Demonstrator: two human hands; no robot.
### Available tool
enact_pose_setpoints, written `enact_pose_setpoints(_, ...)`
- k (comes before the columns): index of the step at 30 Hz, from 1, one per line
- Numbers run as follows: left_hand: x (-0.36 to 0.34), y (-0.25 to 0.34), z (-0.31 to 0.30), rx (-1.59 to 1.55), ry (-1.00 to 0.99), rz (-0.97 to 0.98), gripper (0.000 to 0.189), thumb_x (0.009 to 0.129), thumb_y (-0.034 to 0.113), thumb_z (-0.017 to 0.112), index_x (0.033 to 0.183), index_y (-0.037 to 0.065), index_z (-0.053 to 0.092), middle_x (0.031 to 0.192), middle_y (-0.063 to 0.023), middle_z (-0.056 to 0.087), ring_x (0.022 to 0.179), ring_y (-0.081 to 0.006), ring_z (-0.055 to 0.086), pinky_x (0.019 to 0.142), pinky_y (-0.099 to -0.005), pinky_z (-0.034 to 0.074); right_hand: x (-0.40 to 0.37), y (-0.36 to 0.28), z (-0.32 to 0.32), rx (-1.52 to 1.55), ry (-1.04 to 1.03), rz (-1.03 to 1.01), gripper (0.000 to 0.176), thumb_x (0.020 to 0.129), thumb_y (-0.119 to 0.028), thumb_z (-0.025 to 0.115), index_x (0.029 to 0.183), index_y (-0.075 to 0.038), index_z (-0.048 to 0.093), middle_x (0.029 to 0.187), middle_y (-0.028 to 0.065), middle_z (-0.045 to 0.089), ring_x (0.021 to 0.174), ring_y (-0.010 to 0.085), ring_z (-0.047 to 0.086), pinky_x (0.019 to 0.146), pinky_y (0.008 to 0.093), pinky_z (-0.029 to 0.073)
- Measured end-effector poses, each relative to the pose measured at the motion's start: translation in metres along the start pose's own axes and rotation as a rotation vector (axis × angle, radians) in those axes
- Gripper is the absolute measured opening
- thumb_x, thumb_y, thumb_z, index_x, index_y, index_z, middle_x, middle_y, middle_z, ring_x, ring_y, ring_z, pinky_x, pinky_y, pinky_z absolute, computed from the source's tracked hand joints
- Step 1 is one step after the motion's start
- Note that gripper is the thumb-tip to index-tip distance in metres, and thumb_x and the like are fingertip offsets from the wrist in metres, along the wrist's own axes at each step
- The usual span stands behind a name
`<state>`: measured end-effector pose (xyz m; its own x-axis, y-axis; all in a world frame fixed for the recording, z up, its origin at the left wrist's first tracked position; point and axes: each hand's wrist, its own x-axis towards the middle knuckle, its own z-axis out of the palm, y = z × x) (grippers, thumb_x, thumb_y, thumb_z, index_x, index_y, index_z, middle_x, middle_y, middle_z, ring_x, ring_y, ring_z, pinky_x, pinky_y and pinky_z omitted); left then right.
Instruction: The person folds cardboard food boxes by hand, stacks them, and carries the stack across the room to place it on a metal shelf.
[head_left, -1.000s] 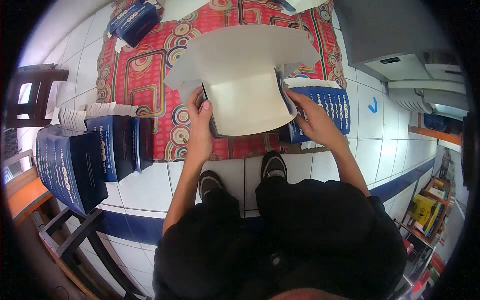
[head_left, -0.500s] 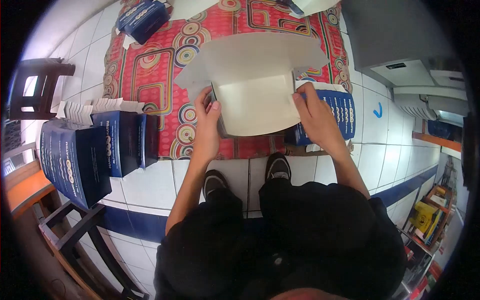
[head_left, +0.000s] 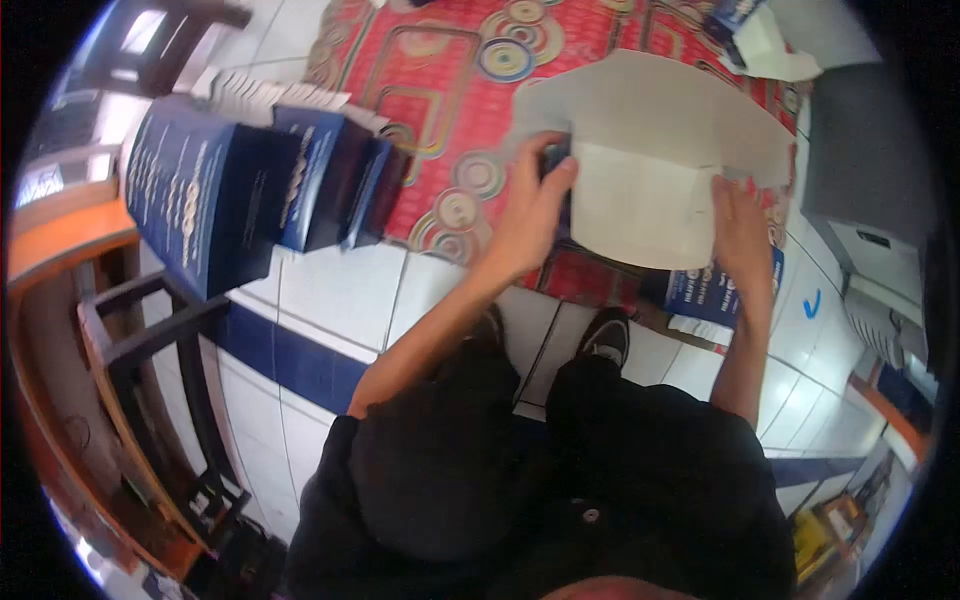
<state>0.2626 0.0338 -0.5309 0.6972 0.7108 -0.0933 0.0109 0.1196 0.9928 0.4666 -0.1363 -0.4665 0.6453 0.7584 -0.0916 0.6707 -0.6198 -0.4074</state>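
Observation:
Between my hands is a paper food box, pale inside and dark outside, with its wide lid flap raised at the far side. My left hand grips its left wall, thumb towards the inside and fingers around the outside. On the opposite side my right hand holds the right wall, slightly blurred. The underside of the box is hidden. Flat blue printed cartons lie just below my right hand, partly covered by it and the box.
Nested stacks of blue boxes stand on the tiles at left. A red patterned mat lies under the work. An orange-topped bench is at far left, a grey cabinet at right. More blue and white card lies at the far right.
My view has turned left, so the stacks at left and the box appear shifted to the right. Both hands keep hold of the box, which looks slightly tilted compared with before.

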Motion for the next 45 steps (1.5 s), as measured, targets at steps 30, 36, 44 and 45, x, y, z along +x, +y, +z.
enact_pose_setpoints(30, 0.008, 0.021, 0.007, -0.038, 0.045, -0.307, 0.058, 0.101, 0.043, 0.049, 0.146, 0.008, 0.037, 0.142, -0.015, 0.043, 0.13, -0.0236, 0.043, 0.106, -0.038, 0.037, -0.179, 0.063, 0.13, 1.765, 0.111, 1.112, 0.074, 0.087, -0.059, 0.071, 0.138, -0.015, 0.042, 0.117, 0.0098, 0.055, 0.105, 0.026, 0.06, 0.088, 0.0412, 0.045)
enact_pose_setpoints(36, 0.001, 0.022, 0.006, 0.005, 0.029, -0.302, 0.06, 0.101, 0.045, 0.047, 0.146, 0.007, 0.035, 0.141, -0.0156, 0.043, 0.131, -0.0245, 0.043, 0.107, -0.0383, 0.038, -0.16, 0.08, 0.12, 1.761, 0.235, 0.973, 0.083, 0.086, -0.06, 0.072, 0.148, -0.016, 0.037, 0.14, 0.0089, 0.051, 0.128, 0.027, 0.049, 0.108, 0.0476, 0.039)
enact_pose_setpoints(44, 0.001, 0.017, 0.004, 0.001, 0.011, -0.295, 0.066, 0.099, 0.052, 0.049, 0.148, 0.01, 0.033, 0.142, -0.0125, 0.043, 0.132, -0.0273, 0.044, 0.108, -0.0421, 0.037, -0.12, 0.099, 0.115, 1.773, 0.451, 0.852, 0.071, 0.085, -0.043, 0.077, 0.142, -0.015, 0.044, 0.136, 0.0084, 0.054, 0.121, 0.0266, 0.056, 0.096, 0.0517, 0.048)
enact_pose_setpoints(45, 0.001, 0.013, 0.003, 0.006, 0.009, -0.297, 0.07, 0.098, 0.056, 0.049, 0.149, 0.012, 0.032, 0.142, -0.0113, 0.043, 0.133, -0.0288, 0.044, 0.11, -0.0429, 0.036, -0.114, 0.102, 0.113, 1.754, 0.472, 0.815, 0.07, 0.085, -0.04, 0.079, 0.141, -0.015, 0.045, 0.135, 0.008, 0.056, 0.118, 0.0257, 0.058, 0.093, 0.0516, 0.05)
